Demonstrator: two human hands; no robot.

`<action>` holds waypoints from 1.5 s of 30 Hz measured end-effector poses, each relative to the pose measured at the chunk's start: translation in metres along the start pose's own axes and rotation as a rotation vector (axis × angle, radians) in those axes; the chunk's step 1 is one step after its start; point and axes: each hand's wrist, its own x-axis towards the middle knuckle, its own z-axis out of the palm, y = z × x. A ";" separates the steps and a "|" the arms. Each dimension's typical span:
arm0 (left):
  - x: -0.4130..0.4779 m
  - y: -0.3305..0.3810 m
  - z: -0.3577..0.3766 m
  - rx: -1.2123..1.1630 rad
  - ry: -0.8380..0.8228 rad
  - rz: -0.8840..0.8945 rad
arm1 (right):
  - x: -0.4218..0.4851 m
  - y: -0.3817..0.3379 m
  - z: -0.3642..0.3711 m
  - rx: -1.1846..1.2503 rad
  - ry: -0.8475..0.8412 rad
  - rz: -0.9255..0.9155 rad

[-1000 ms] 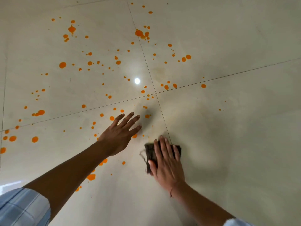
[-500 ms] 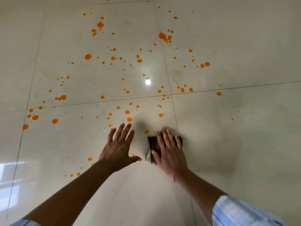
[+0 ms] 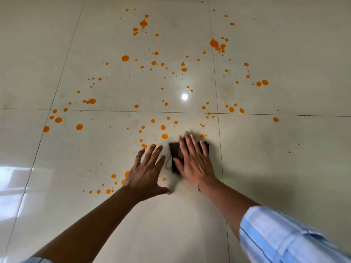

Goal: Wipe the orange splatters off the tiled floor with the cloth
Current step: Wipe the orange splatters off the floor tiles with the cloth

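Several large, glossy cream tiles make up the tiled floor, divided by thin dark grout lines that cross just beyond the hands. Orange splatters are scattered across most of the far and left tiles. They range from round blots to fine specks, and they thin out toward the right, where the floor shows only faint smears. A pale window reflection lies on the tile at the left edge.

Both forearms reach in from the bottom. The right one comes out of a blurred, light blue striped sleeve, and only a sliver of the same fabric shows at the lower left.

The left hand lies flat on the floor. Its fingers are straight and spread, the thumb is stretched out to the side, and it holds nothing. Its fingertips reach a small cluster of drops, and more drops sit just to its left by the wrist.

The right hand is just beside it and presses palm-down on the cloth. Its fingers are straight and close together, and they extend past the far edge.

The cloth is a dark brown folded pad. It lies flat on the near tile close to the grout crossing, with a loose thread trailing from its left side. One orange drop sits just beyond its far right corner, and another blot lies near its far left corner.

A small bright lamp glare shines on the tile farther out.
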 end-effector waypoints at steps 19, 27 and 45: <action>-0.025 -0.043 -0.019 0.150 -0.111 0.191 | -0.073 -0.024 0.013 0.025 -0.041 -0.162; -0.063 -0.056 0.004 0.006 -0.127 -0.099 | -0.046 -0.056 0.013 0.026 -0.025 -0.105; -0.102 -0.111 0.025 -0.256 -0.039 -0.429 | -0.044 -0.078 0.016 0.004 -0.041 -0.269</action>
